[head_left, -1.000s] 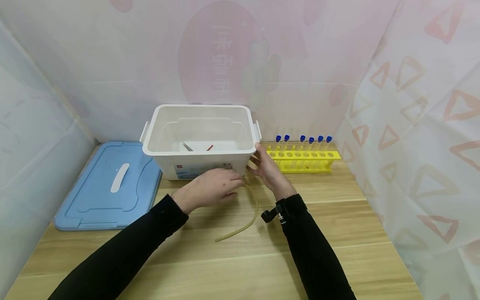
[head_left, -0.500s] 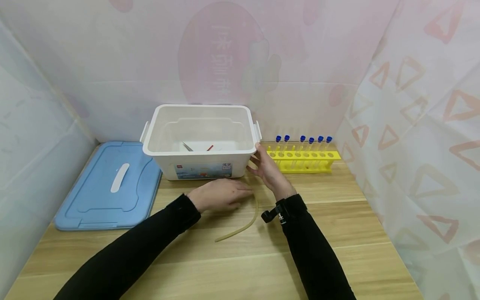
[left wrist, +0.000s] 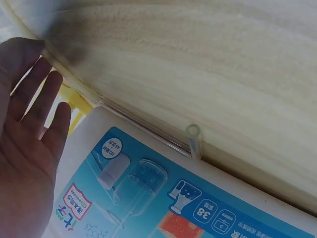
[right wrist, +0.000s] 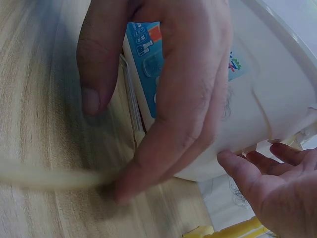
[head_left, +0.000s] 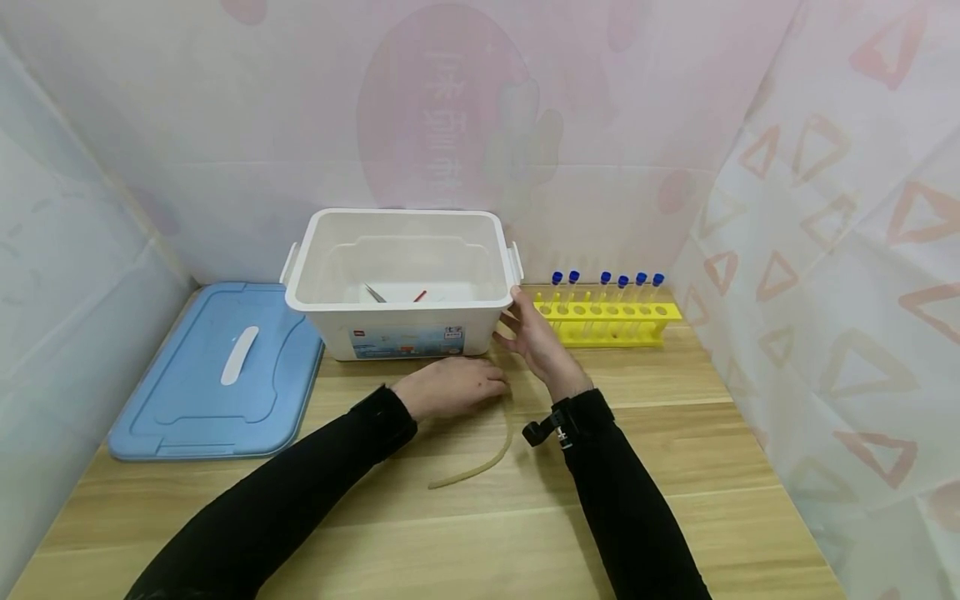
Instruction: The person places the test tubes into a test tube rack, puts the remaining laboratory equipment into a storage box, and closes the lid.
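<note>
A pale yellow rubber tube [head_left: 480, 468] curves across the table in front of the box. My left hand [head_left: 453, 386] is over its far end. Its index finger [right wrist: 131, 183] touches the tube in the right wrist view, and the thumb [right wrist: 94, 94] stands apart. A clear glass tube [left wrist: 143, 124] with a bent end lies along the foot of the white plastic box [head_left: 397, 307]. My right hand [head_left: 542, 346] has its fingers against the right front corner of the box, with fingertips [right wrist: 225, 159] on its side in the right wrist view.
A yellow rack [head_left: 607, 310] of blue-capped test tubes stands right of the box. The blue lid [head_left: 187, 375] with a white handle lies at the left. Tweezers [head_left: 373, 292] and a red-tipped item [head_left: 421, 295] show inside the box. Patterned cloth encloses the back and sides.
My left hand has come down from in front of the box label and moved right, over the rubber tube. The tube's near end has shifted slightly. My right hand has not moved.
</note>
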The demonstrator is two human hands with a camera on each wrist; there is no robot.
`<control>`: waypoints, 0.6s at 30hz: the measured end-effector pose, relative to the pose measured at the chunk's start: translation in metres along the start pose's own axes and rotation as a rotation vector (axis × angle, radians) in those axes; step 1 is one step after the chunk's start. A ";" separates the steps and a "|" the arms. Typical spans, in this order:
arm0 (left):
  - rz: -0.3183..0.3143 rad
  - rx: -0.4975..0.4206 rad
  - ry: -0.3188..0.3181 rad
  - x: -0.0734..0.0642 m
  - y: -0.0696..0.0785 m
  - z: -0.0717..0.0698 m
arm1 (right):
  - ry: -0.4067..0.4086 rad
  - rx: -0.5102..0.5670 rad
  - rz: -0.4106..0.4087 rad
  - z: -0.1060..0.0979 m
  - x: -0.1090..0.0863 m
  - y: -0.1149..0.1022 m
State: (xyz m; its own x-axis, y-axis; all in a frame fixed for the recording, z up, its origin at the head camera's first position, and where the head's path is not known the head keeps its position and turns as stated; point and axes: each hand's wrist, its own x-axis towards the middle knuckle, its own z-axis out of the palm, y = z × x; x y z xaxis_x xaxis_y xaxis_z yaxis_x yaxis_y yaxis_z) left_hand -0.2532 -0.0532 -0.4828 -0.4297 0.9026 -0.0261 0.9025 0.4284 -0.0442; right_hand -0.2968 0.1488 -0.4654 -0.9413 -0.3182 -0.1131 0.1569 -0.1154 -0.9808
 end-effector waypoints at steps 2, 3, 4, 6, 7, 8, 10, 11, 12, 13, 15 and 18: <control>0.001 0.016 0.010 0.000 0.000 0.000 | -0.002 0.000 -0.002 0.000 0.000 0.000; -0.002 0.020 0.014 0.000 -0.001 -0.001 | -0.001 0.001 -0.003 0.001 0.000 0.000; -0.006 0.017 0.016 0.000 -0.001 -0.001 | -0.001 0.001 -0.005 0.001 0.000 0.000; -0.019 -0.008 0.014 -0.001 -0.002 -0.001 | -0.002 0.000 -0.008 0.001 0.000 0.000; -0.026 -0.025 0.014 -0.002 -0.002 -0.001 | -0.001 0.001 -0.009 0.001 0.000 0.000; -0.032 -0.043 0.013 -0.002 -0.002 -0.001 | -0.001 0.003 -0.011 0.000 0.001 0.001; -0.044 -0.073 0.002 -0.004 -0.003 -0.001 | 0.002 0.002 -0.011 0.000 0.001 0.001; -0.047 -0.084 -0.003 -0.005 -0.003 -0.002 | 0.003 0.002 -0.010 0.000 0.001 0.001; -0.049 -0.093 -0.006 -0.006 -0.003 -0.003 | 0.005 0.001 -0.009 0.000 0.001 0.001; -0.050 -0.100 -0.009 -0.006 -0.003 -0.004 | 0.006 0.000 -0.008 0.000 0.001 0.001; -0.047 -0.110 -0.008 -0.009 -0.003 -0.008 | 0.006 -0.003 -0.007 0.001 0.001 0.001; -0.045 -0.112 0.006 -0.012 -0.004 -0.015 | 0.005 -0.006 -0.007 0.001 0.000 0.000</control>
State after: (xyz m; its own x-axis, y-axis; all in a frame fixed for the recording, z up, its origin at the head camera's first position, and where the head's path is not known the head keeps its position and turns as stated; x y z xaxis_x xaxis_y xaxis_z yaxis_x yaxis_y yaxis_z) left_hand -0.2510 -0.0648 -0.4675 -0.4697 0.8826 -0.0202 0.8802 0.4700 0.0669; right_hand -0.2968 0.1478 -0.4656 -0.9439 -0.3125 -0.1067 0.1481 -0.1117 -0.9826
